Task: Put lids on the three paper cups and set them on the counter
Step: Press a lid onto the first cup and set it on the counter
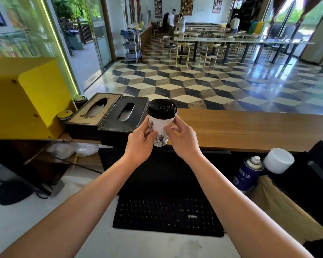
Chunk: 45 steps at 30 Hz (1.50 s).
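Note:
A white paper cup (161, 128) with a black line drawing carries a black plastic lid (162, 107). Its base is at the near edge of the wooden counter (250, 127); I cannot tell whether it rests there. My left hand (140, 142) wraps the cup's left side. My right hand (183, 137) holds its right side with the fingertips on the wall. No other paper cup or lid shows in this view.
Two dark tissue boxes (108, 114) sit on the counter just left of the cup, beside a yellow box (22, 95). Below are a black keyboard (168, 215), a blue spray can (249, 172), a white cap (278, 160) and a black mouse (13, 191).

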### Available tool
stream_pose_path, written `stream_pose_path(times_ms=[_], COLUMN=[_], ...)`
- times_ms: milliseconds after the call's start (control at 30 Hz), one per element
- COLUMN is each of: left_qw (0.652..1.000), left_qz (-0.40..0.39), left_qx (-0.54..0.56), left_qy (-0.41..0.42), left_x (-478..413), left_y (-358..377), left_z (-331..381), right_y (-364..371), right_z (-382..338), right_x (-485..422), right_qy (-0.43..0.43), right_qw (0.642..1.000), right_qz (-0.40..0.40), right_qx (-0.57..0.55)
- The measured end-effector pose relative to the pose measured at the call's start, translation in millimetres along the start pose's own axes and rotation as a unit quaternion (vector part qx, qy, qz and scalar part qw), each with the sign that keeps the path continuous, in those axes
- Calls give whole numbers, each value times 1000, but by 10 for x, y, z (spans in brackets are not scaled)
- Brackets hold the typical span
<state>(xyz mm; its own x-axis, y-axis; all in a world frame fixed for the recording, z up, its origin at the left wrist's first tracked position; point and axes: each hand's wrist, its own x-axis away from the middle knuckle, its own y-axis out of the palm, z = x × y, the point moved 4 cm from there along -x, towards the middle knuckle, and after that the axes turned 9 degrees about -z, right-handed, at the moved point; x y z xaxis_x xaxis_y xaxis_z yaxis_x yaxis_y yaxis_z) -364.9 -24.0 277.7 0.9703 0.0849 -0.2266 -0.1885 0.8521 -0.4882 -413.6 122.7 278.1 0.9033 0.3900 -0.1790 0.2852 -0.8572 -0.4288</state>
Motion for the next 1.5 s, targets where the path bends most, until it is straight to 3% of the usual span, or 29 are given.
stream_pose_path(times_ms=[667,900,1067,1300,1500], left_qw=[998,995,992,986,973], left_qz=[33,19,38,-77,-157], left_qx=[12,-15,-42,-84,-74], left_qy=[-53,-99,-111,-121,-152], left_x=[-226,10,340,1079,1834], left_y=[181,114,62,468,1069], left_z=[-252,-21,6,-213,-642], right_y=[139,46,-54,2,66], right_z=[293,147,19,365,936], right_x=[-278,-17,412,1387,2245], right_qy=[24,94,84,124,227], right_qw=[1000,996,993,987,957], right_qz=[-15,-10,34,-18,-120], right_qx=[-13,4,71,106,132])
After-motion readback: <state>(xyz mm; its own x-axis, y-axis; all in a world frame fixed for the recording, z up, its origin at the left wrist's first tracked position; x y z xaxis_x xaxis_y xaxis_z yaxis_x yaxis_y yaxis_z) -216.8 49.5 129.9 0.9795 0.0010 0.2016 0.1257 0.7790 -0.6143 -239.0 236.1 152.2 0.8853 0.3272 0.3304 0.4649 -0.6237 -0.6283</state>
